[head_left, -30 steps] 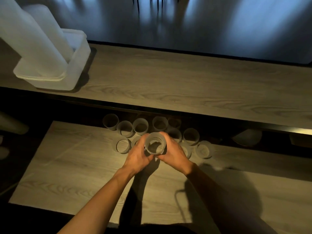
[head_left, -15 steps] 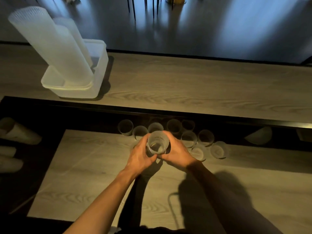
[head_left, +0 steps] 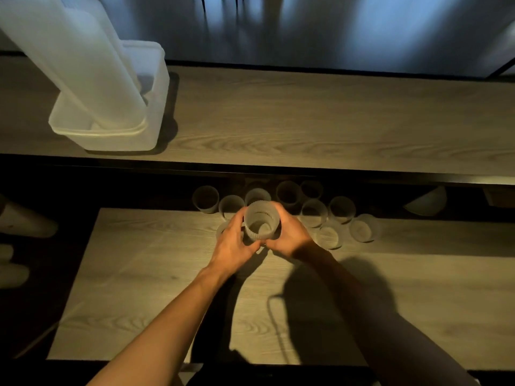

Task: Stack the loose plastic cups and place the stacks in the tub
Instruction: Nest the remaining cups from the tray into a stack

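Note:
Both hands hold one short stack of ribbed translucent cups upright above the near wooden board. My left hand grips its left side and my right hand grips its right side. Several loose cups stand in a cluster behind and to the right of the stack, along the board's far edge. A white plastic tub sits on the upper counter at the far left, with two tall cup stacks leaning in it.
The wooden counter runs across the back, with a dark gap below it. More cup stacks lie on their sides at the far left. A pale cup lies tipped at the right.
The hands have kept their grip on the cup stack. The view has shifted, so the tub and counter now appear lower and closer.

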### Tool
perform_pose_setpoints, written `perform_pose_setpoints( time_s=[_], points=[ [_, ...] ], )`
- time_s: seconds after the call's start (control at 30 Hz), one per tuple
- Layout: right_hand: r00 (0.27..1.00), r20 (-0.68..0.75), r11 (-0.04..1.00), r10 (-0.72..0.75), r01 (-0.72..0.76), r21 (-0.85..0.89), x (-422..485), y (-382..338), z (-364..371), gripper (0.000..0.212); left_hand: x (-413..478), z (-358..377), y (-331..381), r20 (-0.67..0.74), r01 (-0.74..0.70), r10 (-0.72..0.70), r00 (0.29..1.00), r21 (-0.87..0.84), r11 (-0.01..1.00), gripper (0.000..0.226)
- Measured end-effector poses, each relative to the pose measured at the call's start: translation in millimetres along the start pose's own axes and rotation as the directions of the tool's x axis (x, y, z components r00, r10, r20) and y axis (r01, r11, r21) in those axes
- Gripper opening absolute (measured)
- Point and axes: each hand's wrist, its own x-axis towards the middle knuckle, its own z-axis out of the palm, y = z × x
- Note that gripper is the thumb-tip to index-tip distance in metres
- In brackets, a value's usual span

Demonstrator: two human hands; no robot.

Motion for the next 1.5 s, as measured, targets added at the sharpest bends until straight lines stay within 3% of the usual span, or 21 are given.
perform_pose_setpoints(
  time_s=[0.87, 1.5],
  points=[
    [1.000, -0.002, 1.000, -0.014, 0.014, 0.025, 4.0, 6.6, 4.4, 0.097, 7.4, -5.1, -1.4, 0.046, -0.026, 0.023, 0.999, 0.063, 0.998, 0.094],
    [0.997, -0.072, 0.999, -0.042, 0.043, 0.013, 6.4, 11.3, 4.1, 0.091, 10.5, -6.7, 0.6, 0.006, -0.023, 0.023, 1.000, 0.071, 0.997, 0.086]
  ],
)
